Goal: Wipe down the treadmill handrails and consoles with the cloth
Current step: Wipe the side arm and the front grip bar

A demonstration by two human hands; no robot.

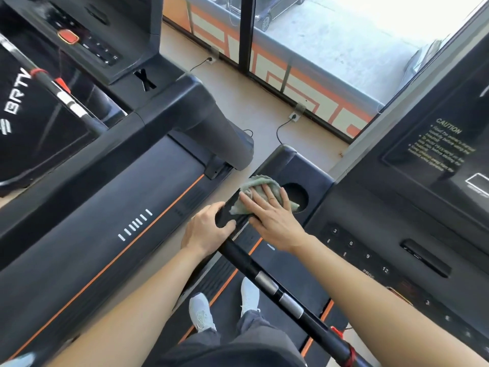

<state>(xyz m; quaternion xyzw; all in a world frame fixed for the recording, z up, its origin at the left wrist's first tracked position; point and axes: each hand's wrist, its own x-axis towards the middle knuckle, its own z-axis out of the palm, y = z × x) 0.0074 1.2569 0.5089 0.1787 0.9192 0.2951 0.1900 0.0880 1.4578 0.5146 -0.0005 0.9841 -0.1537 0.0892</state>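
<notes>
A pale green cloth (260, 185) lies on the black left armrest of the treadmill console, beside a round cup holder (297, 196). My right hand (270, 215) presses flat on the cloth with straight fingers. My left hand (206, 230) grips the near end of that armrest, thumb curled over its top. From there the black handrail (277, 290) with two silver sensor plates runs toward me. The console (383, 250) with number keys and a caution label sits to the right.
A second treadmill (111, 207) with an orange stripe stands close on the left, its console (87, 41) at the top left. Beyond are a beige floor, power cords, floor sockets (294, 116) and a window wall. My feet in white shoes (201, 311) stand on the belt.
</notes>
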